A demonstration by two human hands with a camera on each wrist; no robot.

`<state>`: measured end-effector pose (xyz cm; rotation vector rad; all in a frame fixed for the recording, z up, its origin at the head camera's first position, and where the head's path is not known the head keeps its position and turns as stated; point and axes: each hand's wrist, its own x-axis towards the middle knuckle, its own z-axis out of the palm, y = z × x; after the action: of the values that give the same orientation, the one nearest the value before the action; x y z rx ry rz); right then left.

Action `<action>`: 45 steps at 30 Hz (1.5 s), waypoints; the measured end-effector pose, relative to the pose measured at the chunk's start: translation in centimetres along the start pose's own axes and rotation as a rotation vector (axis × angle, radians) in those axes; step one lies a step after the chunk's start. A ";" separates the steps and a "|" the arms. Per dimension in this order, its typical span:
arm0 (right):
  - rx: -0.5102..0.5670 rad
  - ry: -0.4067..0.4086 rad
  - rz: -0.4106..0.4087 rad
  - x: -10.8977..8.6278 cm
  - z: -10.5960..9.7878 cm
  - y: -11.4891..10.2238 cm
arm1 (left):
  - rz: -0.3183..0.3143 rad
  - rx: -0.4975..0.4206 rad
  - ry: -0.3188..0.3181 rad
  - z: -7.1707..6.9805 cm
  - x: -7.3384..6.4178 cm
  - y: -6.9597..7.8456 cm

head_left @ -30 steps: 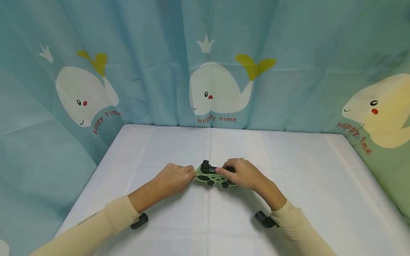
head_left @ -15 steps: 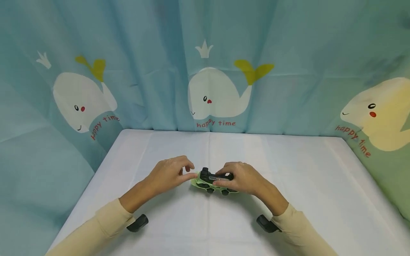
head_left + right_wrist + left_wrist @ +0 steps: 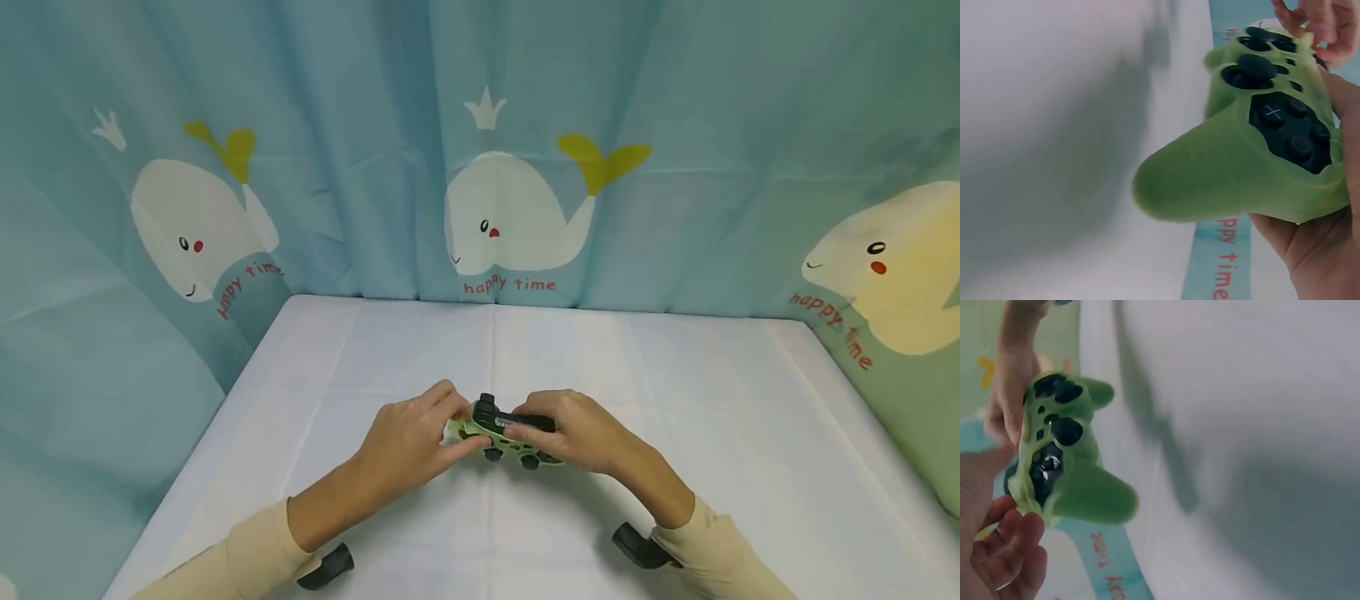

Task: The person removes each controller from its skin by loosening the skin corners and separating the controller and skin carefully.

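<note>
A black game controller (image 3: 534, 419) sits partly inside a green silicone cover (image 3: 1094, 494), tilted above the table. Its sticks and buttons poke through the cover's openings, while the black top edge with the shoulder buttons is bare in the head view. My right hand (image 3: 581, 429) grips the controller's right side, thumb on the upper face and the other fingers behind. At the left end, my left hand (image 3: 408, 433) pinches the cover's edge between thumb and curled fingers. The right wrist view shows the controller's cross button and a rounded grip fully wrapped in green.
A white cloth covers the table (image 3: 420, 342). Blue-green curtains (image 3: 360, 208) printed with whales stand along its back and both sides. Black wrist devices (image 3: 327, 567) hang beneath the beige sleeves (image 3: 251, 550).
My left hand let go of the cover's left end, opened, then came back to it with the thumb farther over the face. My right hand keeps its hold on the controller.
</note>
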<state>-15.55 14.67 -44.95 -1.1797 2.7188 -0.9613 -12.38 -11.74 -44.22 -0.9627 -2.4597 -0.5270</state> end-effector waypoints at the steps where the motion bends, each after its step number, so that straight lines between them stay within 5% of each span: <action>1: -0.001 -0.009 -0.002 0.0 0.0 -0.1 | 0.036 0.018 0.012 0.0 -0.2 0.1; 7: -0.021 -0.089 0.010 -0.3 0.8 0.0 | 0.204 0.263 0.033 1.1 -1.5 0.5; 11: 0.041 -0.099 0.045 -0.8 1.1 0.3 | 0.239 0.452 -0.005 1.7 -2.0 1.4; 14: 0.096 -0.097 0.056 -1.0 1.1 0.6 | 0.219 0.491 -0.076 1.9 -2.0 2.3; 17: 0.115 -0.081 0.046 -1.0 0.9 0.9 | 0.181 0.446 -0.113 1.9 -1.5 2.5; 25: 0.075 -0.011 -0.001 -0.2 -0.3 1.6 | 0.191 0.240 -0.054 1.9 -0.6 1.1; 33: 0.060 -0.019 -0.044 -0.5 0.5 1.6 | 0.044 -0.029 -0.123 2.2 -2.4 -0.5; 41: 0.084 -0.026 -0.025 -0.1 0.3 2.1 | -0.105 -0.157 -0.175 2.9 -3.0 -0.9; 45: 0.126 -0.048 0.038 0.0 0.7 2.3 | -0.268 -0.293 -0.332 2.4 -2.2 -1.3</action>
<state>-16.87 15.47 -46.80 -1.1104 2.5912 -1.0674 -12.43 -12.67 -47.60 -0.8914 -2.8896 -0.9020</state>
